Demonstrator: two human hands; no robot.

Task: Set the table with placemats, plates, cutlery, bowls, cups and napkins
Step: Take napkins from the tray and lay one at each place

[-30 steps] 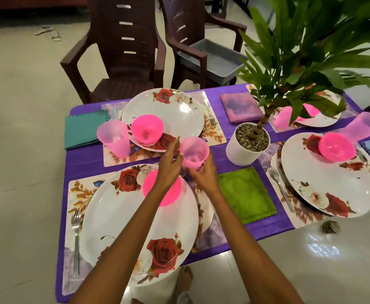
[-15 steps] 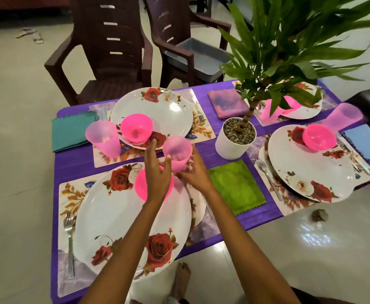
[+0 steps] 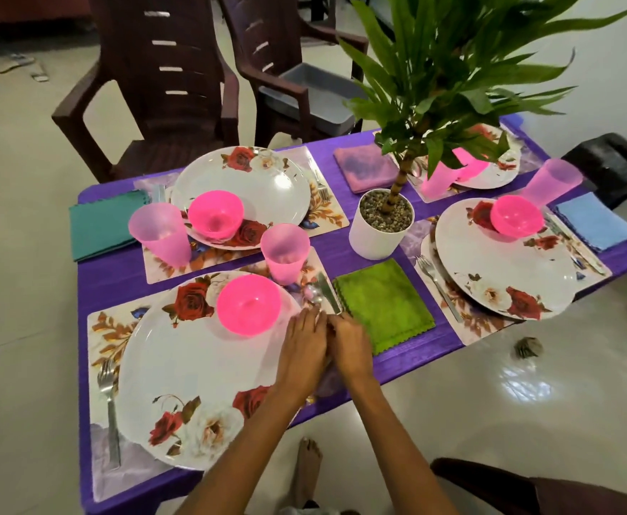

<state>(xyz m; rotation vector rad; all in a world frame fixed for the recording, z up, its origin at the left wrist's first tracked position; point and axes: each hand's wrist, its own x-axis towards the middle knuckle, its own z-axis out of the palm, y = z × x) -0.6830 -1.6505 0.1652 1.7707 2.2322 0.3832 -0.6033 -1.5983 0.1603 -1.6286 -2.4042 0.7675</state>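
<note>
Knife [image 3: 327, 293] beside the green napkin [image 3: 383, 302]: thin, stiff, slippery, I judge; I'd pinch its handle. My left hand [image 3: 301, 353] and right hand [image 3: 349, 349] touch together there; grip unclear.

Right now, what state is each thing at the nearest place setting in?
Pink cup: upright, empty, on the placemat.
Pink bowl: upright, empty, on the plate.
Green napkin: flat, folded.
Fork: lying left of the plate.
Left hand and right hand: together over the knife; grip unclear.
</note>
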